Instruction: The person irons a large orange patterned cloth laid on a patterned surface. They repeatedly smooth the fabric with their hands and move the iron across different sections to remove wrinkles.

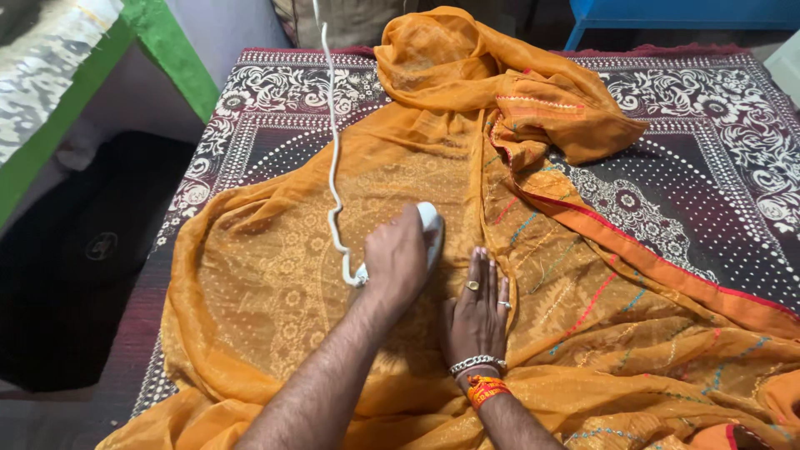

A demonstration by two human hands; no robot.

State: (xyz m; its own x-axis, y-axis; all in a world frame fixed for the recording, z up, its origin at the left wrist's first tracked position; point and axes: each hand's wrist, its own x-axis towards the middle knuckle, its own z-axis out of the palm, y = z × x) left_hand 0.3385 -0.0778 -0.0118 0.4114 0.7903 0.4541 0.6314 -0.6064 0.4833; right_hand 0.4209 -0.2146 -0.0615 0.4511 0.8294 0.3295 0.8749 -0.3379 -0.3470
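Observation:
My left hand (397, 260) is closed around the handle of a white electric iron (431, 223), which rests on a thin orange cloth (283, 275) with a woven pattern. The iron's white cord (333, 158) runs from its back end up the cloth toward the far edge. My right hand (477, 312) lies flat, palm down, on the cloth just right of the iron, fingers together and pointing away from me. It wears rings, a metal chain bracelet and an orange thread band. The cloth's far end lies bunched in a heap (467, 67).
The cloth is spread over a dark maroon and white patterned cover (717, 158) on a flat surface. A green-edged surface (167, 50) stands at the far left, with a dark bag (92, 250) below it. A blue frame (667, 12) stands at the far right.

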